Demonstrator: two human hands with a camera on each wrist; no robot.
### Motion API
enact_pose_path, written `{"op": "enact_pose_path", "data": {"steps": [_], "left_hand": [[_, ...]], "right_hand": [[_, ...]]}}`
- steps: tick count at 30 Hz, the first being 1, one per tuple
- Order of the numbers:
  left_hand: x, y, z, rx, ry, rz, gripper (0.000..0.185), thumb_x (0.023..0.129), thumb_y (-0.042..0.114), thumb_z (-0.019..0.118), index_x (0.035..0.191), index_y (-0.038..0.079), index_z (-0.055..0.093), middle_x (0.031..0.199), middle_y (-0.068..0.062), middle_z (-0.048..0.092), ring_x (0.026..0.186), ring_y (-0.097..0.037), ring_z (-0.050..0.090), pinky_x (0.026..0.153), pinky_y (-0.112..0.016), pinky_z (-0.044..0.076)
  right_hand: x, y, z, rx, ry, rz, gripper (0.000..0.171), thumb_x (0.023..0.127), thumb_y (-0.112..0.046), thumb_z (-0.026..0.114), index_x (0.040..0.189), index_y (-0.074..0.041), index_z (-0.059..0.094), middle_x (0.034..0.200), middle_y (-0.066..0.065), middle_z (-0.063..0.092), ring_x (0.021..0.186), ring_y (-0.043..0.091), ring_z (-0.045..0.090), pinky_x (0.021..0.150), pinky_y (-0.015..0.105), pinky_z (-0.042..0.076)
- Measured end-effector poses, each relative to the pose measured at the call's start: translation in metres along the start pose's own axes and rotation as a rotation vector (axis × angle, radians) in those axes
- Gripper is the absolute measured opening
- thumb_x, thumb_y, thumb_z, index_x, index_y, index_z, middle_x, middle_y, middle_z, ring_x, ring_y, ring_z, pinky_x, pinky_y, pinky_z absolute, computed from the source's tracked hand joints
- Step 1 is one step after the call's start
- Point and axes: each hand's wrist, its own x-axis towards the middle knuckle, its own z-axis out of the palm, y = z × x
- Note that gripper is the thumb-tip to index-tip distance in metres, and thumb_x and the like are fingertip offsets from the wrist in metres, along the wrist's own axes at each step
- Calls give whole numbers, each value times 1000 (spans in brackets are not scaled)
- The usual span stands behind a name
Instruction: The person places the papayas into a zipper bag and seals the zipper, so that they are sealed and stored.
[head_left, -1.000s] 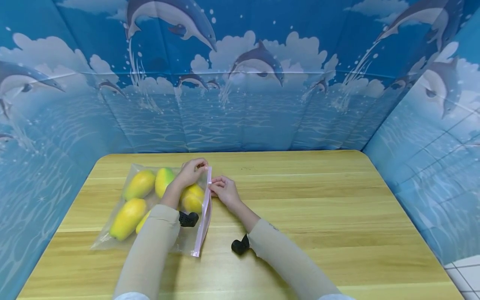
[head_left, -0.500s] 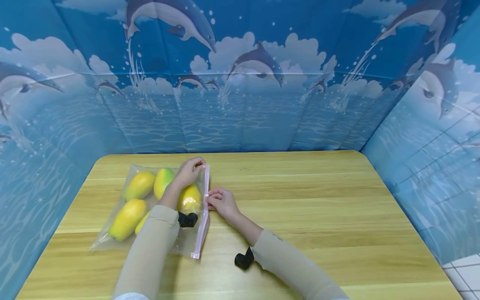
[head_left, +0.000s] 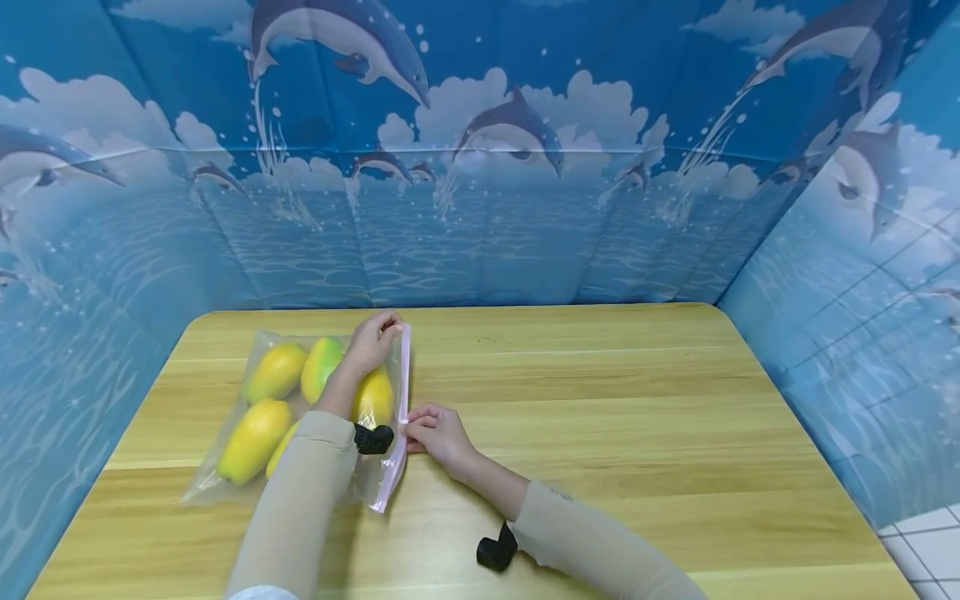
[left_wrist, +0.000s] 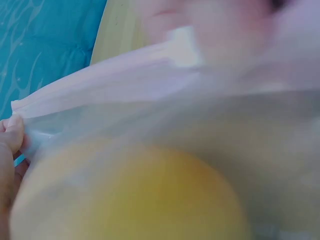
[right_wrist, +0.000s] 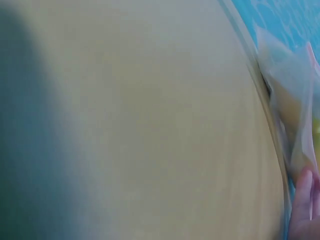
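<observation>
With the left hand (head_left: 372,340) still pinching the far end of the pink zip strip (head_left: 403,375), the right hand (head_left: 435,433) is pinching the slider and has been drawing it nearer, closing the mango-filled bag (head_left: 225,475) lying by the table (head_left: 637,417)'s left edge.

We find the bag (head_left: 300,417) on the table (head_left: 600,417), left of centre, with five mangoes (head_left: 255,429) inside and the zip strip (head_left: 402,400) along its right edge.
</observation>
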Motion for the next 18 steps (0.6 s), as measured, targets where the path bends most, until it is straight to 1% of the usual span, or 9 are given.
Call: {"op": "enact_pose_path", "data": {"steps": [3, 6, 9, 13, 18], "left_hand": [[1, 0, 0, -5, -7, 2, 14, 95, 14, 44, 98, 3, 53, 96, -14, 55, 86, -28, 48, 74, -38, 42], [2, 0, -1, -12, -6, 6, 14, 95, 14, 43, 97, 3, 52, 94, -13, 53, 86, -28, 47, 73, -38, 41], [3, 0, -2, -24, 2, -10, 14, 95, 15, 43, 95, 4, 51, 93, -12, 52, 85, -27, 46, 72, -36, 40], [3, 1, -3, -35, 3, -27, 15, 95, 17, 42, 98, 4, 51, 95, -12, 52, 88, -28, 46, 74, -37, 41], [2, 0, -4, -42, 17, -23, 18, 95, 17, 43, 101, 4, 52, 97, -13, 52, 91, -28, 46, 78, -38, 42]], "right_hand": [[-9, 0, 1, 6, -7, 11, 17, 79, 3, 60, 93, 11, 56, 71, 4, 63, 58, 10, 58, 64, 32, 58], [-17, 1, 2, 15, -18, 10, 17, 78, 5, 60, 93, 11, 56, 71, 6, 64, 58, 11, 59, 63, 33, 58], [-25, 4, 3, 32, -49, 37, 15, 77, 7, 58, 92, 11, 55, 70, 7, 64, 57, 12, 60, 63, 32, 58], [-34, 7, 5, 41, -76, 65, 14, 77, 7, 57, 90, 10, 55, 69, 6, 63, 57, 13, 60, 62, 30, 57], [-44, 7, 8, 35, -94, 81, 12, 77, 7, 59, 88, 8, 55, 68, 7, 63, 56, 13, 60, 60, 31, 57]]}}
